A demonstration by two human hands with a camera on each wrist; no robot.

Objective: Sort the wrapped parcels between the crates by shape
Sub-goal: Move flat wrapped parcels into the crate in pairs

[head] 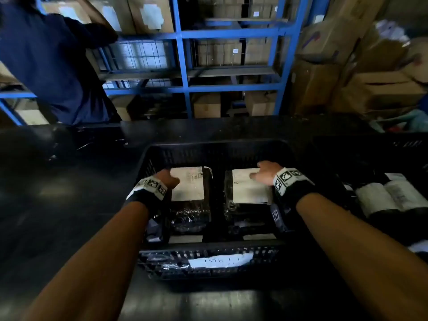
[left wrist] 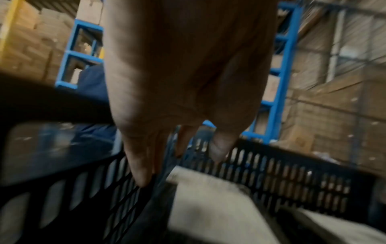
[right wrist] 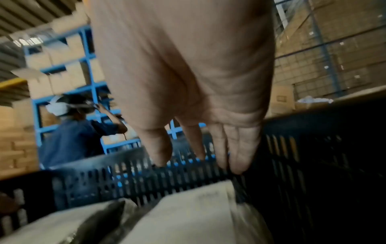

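Note:
A black slotted crate (head: 215, 154) stands in the middle of the dark table. Two flat rectangular parcels in black wrap with white labels lie in it side by side. My left hand (head: 168, 179) is at the left edge of the left parcel (head: 190, 184), fingers straight and pointing down beside the crate wall (left wrist: 271, 173). My right hand (head: 264, 173) is at the far right corner of the right parcel (head: 247, 191), thumb over its label. In both wrist views, the left hand (left wrist: 179, 161) and right hand (right wrist: 198, 163) hold nothing, just above the left parcel (left wrist: 208, 206) and the right parcel (right wrist: 188, 214).
A second black crate (head: 370, 144) on the right holds roll-shaped parcels (head: 389, 198). More wrapped parcels show under the middle crate's near wall (head: 208, 262). A person in dark blue (head: 46, 66) stands at the back left by blue shelves (head: 183, 66) of cardboard boxes.

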